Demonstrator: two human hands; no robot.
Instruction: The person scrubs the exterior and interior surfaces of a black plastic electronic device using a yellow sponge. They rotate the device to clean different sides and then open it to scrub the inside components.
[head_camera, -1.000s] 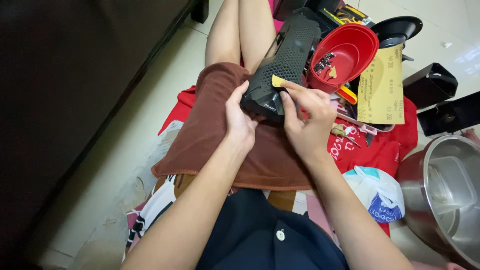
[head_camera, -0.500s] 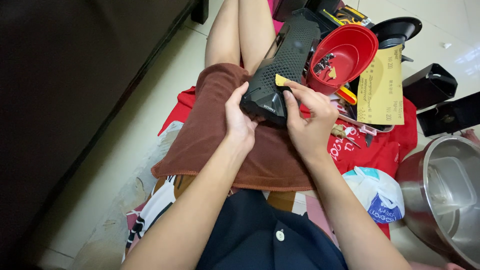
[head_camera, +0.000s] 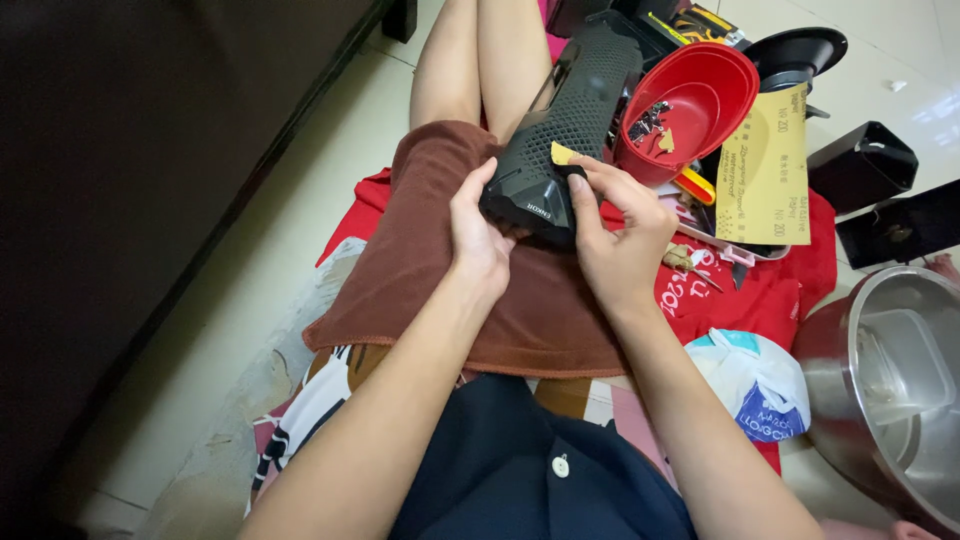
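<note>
Hands of yours together on the black mesh speaker (head_camera: 570, 125) — left hand (head_camera: 480, 240) gripping its end, right hand (head_camera: 620, 235) pinching a yellow sandpaper scrap (head_camera: 562, 154) against it.

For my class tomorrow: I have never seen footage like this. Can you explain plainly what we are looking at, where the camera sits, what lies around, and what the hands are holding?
The camera sits on a person's head and looks down at their own lap, so the arms enter from the bottom. There is no machine, only two bare hands. The person sits on a tiled floor with a brown towel over the legs. The left hand grips the near end of a long black mesh-covered device. The right hand presses a small yellowish scrap against it. Beside them stand a red bowl holding small parts, a sheet of yellow sandpaper, a red cloth, a steel pot and a tied plastic bag.
</note>
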